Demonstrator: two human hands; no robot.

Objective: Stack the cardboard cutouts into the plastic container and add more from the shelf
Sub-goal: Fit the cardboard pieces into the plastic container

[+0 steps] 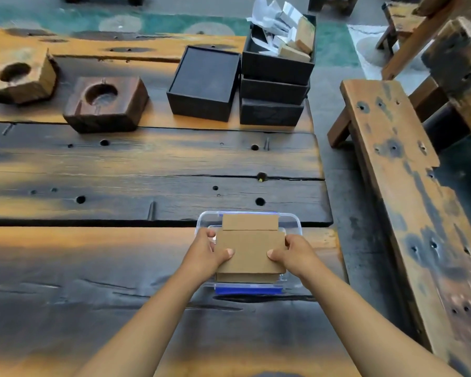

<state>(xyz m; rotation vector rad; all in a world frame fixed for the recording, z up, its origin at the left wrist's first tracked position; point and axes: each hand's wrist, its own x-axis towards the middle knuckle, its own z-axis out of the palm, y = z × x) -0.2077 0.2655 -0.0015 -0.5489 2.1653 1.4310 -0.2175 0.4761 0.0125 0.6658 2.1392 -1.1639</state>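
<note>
A clear plastic container (292, 221) with a blue clasp stands near the right end of the wooden table. Over it sits a stack of brown cardboard cutouts (249, 248), with flaps showing at the far and near ends. My left hand (207, 253) grips the stack's left side, thumb on top. My right hand (294, 253) grips the right side the same way. The lower part of the stack and the container's inside are hidden by the cardboard and my hands.
Farther back on the table (147, 164) stand a black box (204, 85), a stack of black boxes (275, 85) topped with paper and cardboard scraps, and two wooden blocks with round hollows (104, 104). A wooden bench (397, 172) runs along the right.
</note>
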